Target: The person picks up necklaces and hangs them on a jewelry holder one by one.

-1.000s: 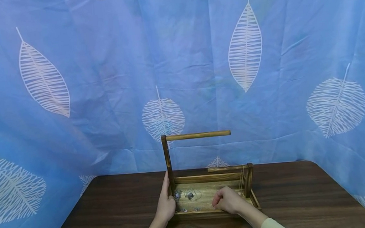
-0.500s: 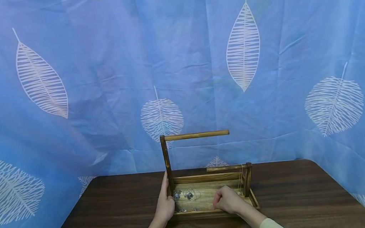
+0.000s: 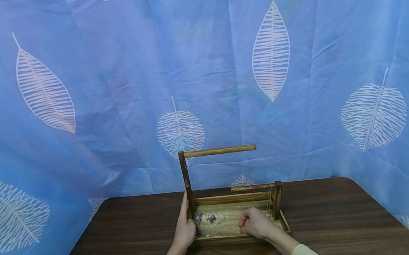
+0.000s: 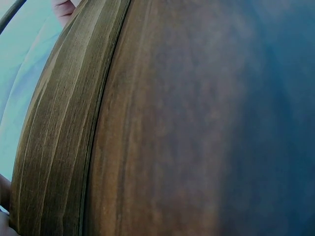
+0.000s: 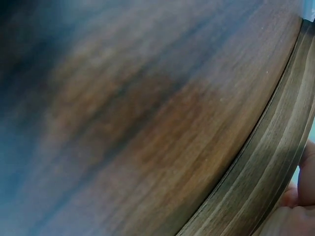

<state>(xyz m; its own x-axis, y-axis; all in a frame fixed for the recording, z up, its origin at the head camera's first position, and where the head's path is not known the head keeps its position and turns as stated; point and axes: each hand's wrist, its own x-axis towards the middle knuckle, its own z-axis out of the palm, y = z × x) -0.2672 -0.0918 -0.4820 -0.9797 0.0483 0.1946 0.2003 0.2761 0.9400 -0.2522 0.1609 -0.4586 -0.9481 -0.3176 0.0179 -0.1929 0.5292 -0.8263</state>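
A wooden jewelry stand (image 3: 231, 198), a shallow tray with a tall bar at the left and a low bar at the right, stands on the dark table. My left hand (image 3: 185, 228) grips its left end beside the tall post (image 3: 186, 181). Over the tray's right half, my right hand (image 3: 256, 222) reaches in with curled fingers, fingertips drawn together near the tray floor; I cannot tell what is between them. A tangled necklace (image 3: 213, 218) lies mid-left in the tray, with another silvery jewelry piece (image 3: 198, 218) near the left hand. Thin necklace chains (image 3: 269, 198) hang from the low bar.
Small jewelry pieces (image 3: 219, 234) lie along the tray's front wall (image 3: 228, 240). Dark wood table (image 3: 341, 213) extends on both sides. Behind it hangs a blue curtain (image 3: 206, 63) with white leaf prints. Both wrist views mostly show the tray's front wall (image 4: 54, 132) and blurred tabletop.
The head view has shifted slightly, so the whole scene sits a little further left. Both hands keep their places on and in the stand.
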